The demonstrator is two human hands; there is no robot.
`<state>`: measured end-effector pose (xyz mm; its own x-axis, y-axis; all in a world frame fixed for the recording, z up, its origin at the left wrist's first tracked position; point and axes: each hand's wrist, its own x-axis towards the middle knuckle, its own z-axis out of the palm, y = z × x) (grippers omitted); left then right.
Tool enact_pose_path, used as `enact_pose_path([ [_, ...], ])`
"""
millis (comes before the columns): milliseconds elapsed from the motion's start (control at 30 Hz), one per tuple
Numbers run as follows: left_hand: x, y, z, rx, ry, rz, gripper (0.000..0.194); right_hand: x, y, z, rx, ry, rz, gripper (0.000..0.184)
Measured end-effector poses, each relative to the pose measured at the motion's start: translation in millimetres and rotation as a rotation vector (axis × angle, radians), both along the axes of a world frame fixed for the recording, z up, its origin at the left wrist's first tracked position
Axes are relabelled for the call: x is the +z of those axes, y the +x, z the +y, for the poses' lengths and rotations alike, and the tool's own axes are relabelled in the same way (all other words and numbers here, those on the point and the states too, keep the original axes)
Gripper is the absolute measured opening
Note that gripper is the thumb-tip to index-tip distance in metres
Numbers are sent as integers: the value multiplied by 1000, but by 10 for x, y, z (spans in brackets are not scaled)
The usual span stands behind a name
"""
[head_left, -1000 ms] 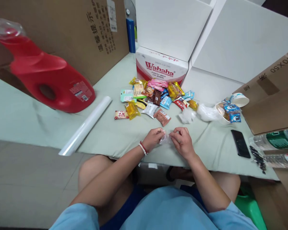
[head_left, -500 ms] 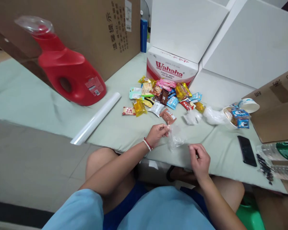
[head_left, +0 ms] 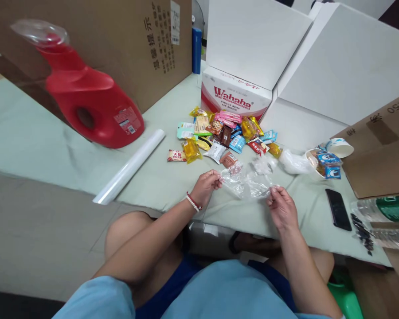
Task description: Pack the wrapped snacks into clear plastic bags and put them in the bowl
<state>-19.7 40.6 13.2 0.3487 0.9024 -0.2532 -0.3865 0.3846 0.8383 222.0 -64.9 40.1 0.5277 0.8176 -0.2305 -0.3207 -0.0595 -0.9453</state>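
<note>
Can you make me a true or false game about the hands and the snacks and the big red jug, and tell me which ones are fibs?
1. The left hand and the right hand both hold the clear plastic bag. True.
2. The black phone is in the right hand. False: the black phone lies on the pale green cloth.
3. The pile of wrapped snacks sits in front of the Wahaha box. True.
4. The red jug stands to the right of the Wahaha box. False: the red jug is to the left of it.
5. The shiny white roll lies to the left of the snacks. True.
</note>
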Motion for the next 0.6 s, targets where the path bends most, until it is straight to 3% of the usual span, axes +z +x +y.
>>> enact_pose_path([
  [200,-8,-122,-33,51,-11,106,30,-150,118,-202,-81,-6,112,43],
  [333,-74,-118,-43,36,57,361,21,-223,149,-188,-114,-20,269,47],
  [400,-49,-108,-31,157,203,580,16,-210,178,-168,-119,-31,296,47],
  [467,28,-84,-25,263,476,739,20,-169,188,-154,-102,-26,271,46],
  [533,116,-28,-43,147,798,765,23,-111,171,-145,-77,-17,229,46],
  [600,152,70,-88,-129,1029,685,24,-50,138,-133,-58,-12,190,47],
])
